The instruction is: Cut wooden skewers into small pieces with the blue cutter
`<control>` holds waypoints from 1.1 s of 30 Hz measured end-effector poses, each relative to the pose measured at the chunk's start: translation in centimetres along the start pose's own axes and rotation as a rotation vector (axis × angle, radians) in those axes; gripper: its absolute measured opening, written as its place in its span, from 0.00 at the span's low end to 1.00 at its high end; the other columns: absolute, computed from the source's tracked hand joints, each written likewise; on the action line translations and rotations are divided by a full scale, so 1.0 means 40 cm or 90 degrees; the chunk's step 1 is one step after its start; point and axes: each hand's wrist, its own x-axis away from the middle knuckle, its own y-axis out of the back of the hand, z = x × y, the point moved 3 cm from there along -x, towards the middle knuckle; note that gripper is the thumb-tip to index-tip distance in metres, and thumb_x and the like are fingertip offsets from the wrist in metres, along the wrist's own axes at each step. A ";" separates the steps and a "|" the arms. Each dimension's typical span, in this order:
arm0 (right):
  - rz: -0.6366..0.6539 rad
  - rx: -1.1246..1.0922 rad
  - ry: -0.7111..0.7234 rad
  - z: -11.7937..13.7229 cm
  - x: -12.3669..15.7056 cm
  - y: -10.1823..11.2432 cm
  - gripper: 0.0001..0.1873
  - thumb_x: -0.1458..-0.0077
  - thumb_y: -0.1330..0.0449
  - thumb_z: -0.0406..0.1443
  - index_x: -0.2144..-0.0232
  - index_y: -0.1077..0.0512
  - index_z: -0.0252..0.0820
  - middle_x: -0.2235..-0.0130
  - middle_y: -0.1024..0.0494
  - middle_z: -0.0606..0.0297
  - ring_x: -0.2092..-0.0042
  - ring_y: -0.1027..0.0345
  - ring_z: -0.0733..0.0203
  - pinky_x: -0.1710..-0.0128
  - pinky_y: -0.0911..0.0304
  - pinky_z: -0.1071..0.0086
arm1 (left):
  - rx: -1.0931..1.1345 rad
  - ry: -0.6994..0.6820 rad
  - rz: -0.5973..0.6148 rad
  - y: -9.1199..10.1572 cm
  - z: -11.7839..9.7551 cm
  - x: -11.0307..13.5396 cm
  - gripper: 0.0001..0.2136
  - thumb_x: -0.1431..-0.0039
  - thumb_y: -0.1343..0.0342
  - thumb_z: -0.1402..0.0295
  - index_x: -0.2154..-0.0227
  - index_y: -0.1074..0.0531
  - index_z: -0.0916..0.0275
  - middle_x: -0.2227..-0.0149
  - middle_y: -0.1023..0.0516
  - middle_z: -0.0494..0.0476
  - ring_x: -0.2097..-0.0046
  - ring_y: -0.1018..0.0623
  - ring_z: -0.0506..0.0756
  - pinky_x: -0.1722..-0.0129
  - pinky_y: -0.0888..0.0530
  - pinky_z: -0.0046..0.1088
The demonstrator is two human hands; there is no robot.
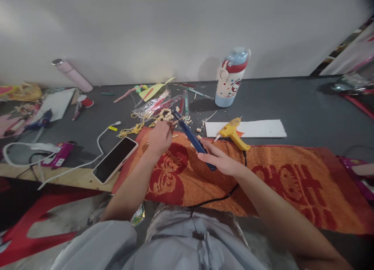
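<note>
Blue tool slants through right grip; tip (forward) beside left grip.

From here I see a dark-blue tool, a yellow glue gun and an orange towel patterned in red.

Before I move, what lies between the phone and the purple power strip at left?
The white cable, on the dark tabletop; head view shows it.
</note>
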 end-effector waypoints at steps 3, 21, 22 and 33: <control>0.004 -0.026 -0.012 -0.012 -0.002 -0.002 0.29 0.44 0.47 0.51 0.44 0.39 0.44 0.49 0.30 0.59 0.49 0.36 0.56 0.45 0.42 0.58 | 0.023 0.005 0.002 0.006 -0.002 0.001 0.16 0.35 0.61 0.62 0.62 0.29 0.64 0.65 0.23 0.61 0.59 0.24 0.55 0.59 0.30 0.30; -0.091 0.221 0.074 0.014 0.001 0.016 0.31 0.45 0.45 0.50 0.46 0.41 0.36 0.48 0.31 0.50 0.46 0.38 0.45 0.47 0.41 0.53 | 0.220 0.139 0.066 0.041 -0.026 -0.018 0.12 0.41 0.56 0.69 0.67 0.26 0.64 0.72 0.23 0.55 0.70 0.26 0.51 0.68 0.31 0.25; -0.090 0.231 0.084 0.017 0.002 0.019 0.31 0.45 0.45 0.50 0.46 0.42 0.36 0.48 0.31 0.50 0.46 0.38 0.45 0.47 0.41 0.53 | 0.240 0.147 0.070 0.046 -0.029 -0.020 0.12 0.41 0.56 0.69 0.68 0.26 0.64 0.75 0.25 0.54 0.72 0.27 0.50 0.70 0.32 0.25; -0.032 0.311 0.131 0.027 0.003 0.029 0.36 0.46 0.44 0.49 0.42 0.45 0.35 0.46 0.32 0.46 0.47 0.36 0.44 0.48 0.41 0.51 | 0.528 0.194 0.131 0.025 -0.017 -0.021 0.24 0.45 0.53 0.44 0.71 0.31 0.63 0.80 0.33 0.50 0.79 0.34 0.48 0.79 0.36 0.25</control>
